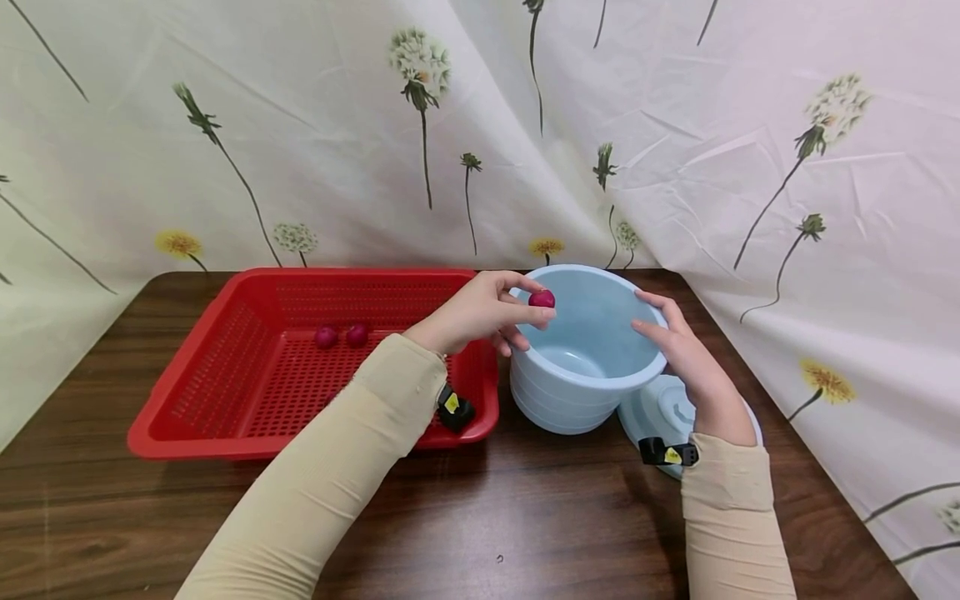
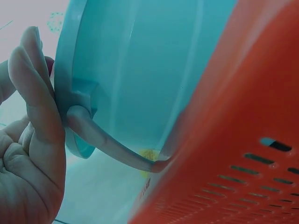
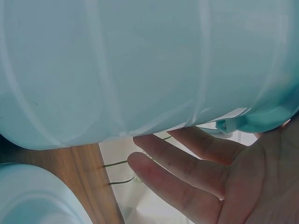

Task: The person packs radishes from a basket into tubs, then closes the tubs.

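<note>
In the head view my left hand (image 1: pixel 487 308) pinches a small round magenta radish-like thing (image 1: pixel 542 299) between thumb and fingertips. It hovers over the left rim of a light blue bucket (image 1: pixel 570 375), with the lower fingers beside the bucket's outer wall. My right hand (image 1: pixel 686 354) holds the bucket's right rim, thumb inside and fingers outside. Those fingers (image 3: pixel 182 172) lie along the outer wall in the right wrist view. Two similar magenta things, one (image 1: pixel 326 337) and another (image 1: pixel 357 335), rest in a red perforated basket (image 1: pixel 187 358) on the left. The forearm covers part of the basket.
A light blue lid (image 1: pixel 652 408) with a knob lies right of the bucket, partly under the right wrist. The basket stands close against the bucket's left side. All of it is on a dark wooden table (image 1: pixel 562 525), with a flower-printed cloth (image 1: pixel 337 150) hanging behind.
</note>
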Action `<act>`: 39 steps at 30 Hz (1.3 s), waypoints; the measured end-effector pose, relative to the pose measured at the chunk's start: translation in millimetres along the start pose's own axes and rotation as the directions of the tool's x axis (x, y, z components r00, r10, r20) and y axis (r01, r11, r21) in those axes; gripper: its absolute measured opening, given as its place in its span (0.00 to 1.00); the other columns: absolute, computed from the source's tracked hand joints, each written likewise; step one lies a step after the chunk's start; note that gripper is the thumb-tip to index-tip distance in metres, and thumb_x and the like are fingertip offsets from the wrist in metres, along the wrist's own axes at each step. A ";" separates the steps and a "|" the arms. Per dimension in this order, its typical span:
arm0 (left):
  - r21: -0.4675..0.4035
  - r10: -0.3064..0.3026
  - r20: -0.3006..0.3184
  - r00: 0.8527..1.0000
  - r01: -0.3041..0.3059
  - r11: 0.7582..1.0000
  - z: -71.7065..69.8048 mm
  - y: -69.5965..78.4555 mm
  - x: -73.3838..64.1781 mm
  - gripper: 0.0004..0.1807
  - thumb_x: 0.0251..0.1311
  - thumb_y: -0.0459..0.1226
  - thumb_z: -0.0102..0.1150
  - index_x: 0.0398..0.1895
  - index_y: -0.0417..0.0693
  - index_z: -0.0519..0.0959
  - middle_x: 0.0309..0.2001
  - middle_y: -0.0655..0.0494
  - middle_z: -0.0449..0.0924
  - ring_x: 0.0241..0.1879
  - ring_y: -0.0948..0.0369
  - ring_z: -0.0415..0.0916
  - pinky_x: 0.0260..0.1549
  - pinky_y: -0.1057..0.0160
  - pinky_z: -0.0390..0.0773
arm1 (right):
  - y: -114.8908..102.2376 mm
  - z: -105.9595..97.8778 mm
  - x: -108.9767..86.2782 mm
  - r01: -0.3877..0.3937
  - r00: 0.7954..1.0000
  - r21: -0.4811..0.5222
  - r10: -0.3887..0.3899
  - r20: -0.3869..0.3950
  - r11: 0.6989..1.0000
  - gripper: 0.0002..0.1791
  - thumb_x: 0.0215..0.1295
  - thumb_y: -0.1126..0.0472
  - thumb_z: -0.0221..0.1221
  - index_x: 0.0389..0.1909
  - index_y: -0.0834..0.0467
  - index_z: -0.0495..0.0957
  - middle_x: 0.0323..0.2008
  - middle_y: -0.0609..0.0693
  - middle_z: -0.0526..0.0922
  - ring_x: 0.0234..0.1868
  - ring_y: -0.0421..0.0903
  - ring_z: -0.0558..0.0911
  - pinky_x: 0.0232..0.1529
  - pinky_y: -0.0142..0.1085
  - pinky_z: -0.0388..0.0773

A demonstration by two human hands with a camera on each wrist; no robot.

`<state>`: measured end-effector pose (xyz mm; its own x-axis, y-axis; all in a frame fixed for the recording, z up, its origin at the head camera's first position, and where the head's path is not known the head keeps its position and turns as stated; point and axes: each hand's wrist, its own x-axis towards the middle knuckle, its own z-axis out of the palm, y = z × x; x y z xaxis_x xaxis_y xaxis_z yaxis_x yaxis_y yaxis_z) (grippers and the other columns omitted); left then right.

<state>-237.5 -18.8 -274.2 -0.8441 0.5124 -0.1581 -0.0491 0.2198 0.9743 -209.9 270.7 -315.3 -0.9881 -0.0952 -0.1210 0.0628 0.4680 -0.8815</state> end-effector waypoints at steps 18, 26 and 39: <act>-0.029 0.006 0.005 1.000 -0.006 1.000 -2.1 -2.9 -3.8 0.24 0.61 0.40 0.67 0.60 0.51 0.75 0.48 0.40 0.84 0.24 0.57 0.83 0.21 0.66 0.80 | 0.1 2.0 -1.5 0.003 1.000 0.010 -0.003 0.000 1.000 0.36 0.76 0.49 0.45 0.79 0.50 0.43 0.76 0.62 0.45 0.60 0.58 0.70 0.42 0.36 0.76; -0.024 0.028 0.006 1.000 -0.028 0.999 -7.5 -4.2 -9.3 0.23 0.60 0.40 0.68 0.59 0.53 0.76 0.41 0.48 0.85 0.25 0.57 0.83 0.21 0.65 0.79 | -0.4 1.7 -1.0 0.010 1.000 0.010 -0.010 -0.002 1.000 0.36 0.76 0.49 0.45 0.79 0.50 0.43 0.76 0.62 0.45 0.64 0.60 0.68 0.44 0.36 0.75; 0.087 0.012 -0.098 0.995 -0.003 0.996 -49.3 -13.0 -25.7 0.23 0.62 0.44 0.66 0.60 0.54 0.75 0.48 0.39 0.82 0.28 0.54 0.81 0.24 0.65 0.80 | -1.5 1.3 -1.4 0.002 1.000 -0.005 -0.002 -0.001 1.000 0.36 0.76 0.49 0.44 0.79 0.50 0.43 0.76 0.62 0.43 0.65 0.61 0.66 0.45 0.38 0.74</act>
<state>-241.5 -75.7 -274.9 -0.8926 0.4316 -0.1300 0.0007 0.2898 0.9571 -208.4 269.0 -314.4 -0.9883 -0.0954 -0.1191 0.0603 0.4726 -0.8792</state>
